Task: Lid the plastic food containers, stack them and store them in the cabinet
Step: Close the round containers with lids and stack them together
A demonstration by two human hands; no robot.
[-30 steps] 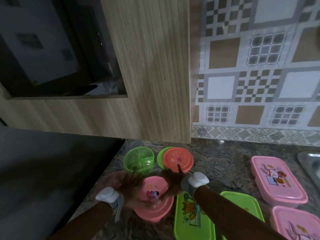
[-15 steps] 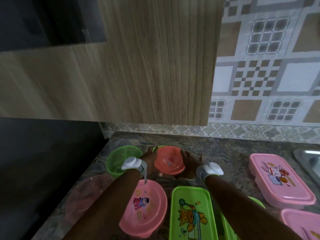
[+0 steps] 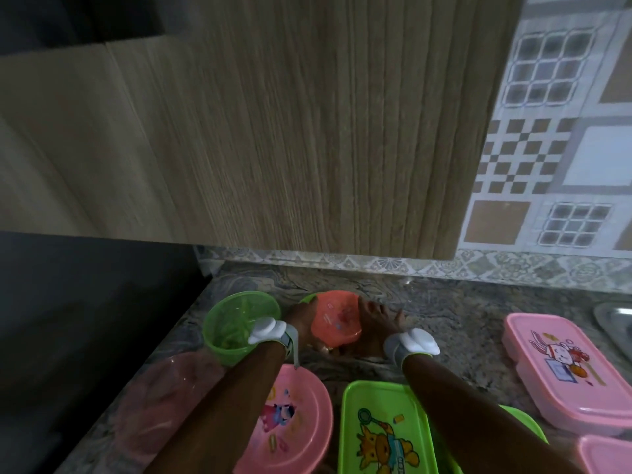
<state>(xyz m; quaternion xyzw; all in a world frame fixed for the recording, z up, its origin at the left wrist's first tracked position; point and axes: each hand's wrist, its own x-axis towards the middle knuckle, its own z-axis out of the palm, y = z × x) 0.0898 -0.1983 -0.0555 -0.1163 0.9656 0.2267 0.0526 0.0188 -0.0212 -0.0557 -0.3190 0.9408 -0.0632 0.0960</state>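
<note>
Granite counter | both hands cupped around orange round container | left hand, right hand

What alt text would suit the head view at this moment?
Both hands, left hand and right hand, grip a round orange-lidded container on a stone counter. An open green tub sits to its left; lidded pink and green boxes lie nearer; a wooden cabinet hangs above.

left hand + right hand | gripping orange lid | counter
</note>
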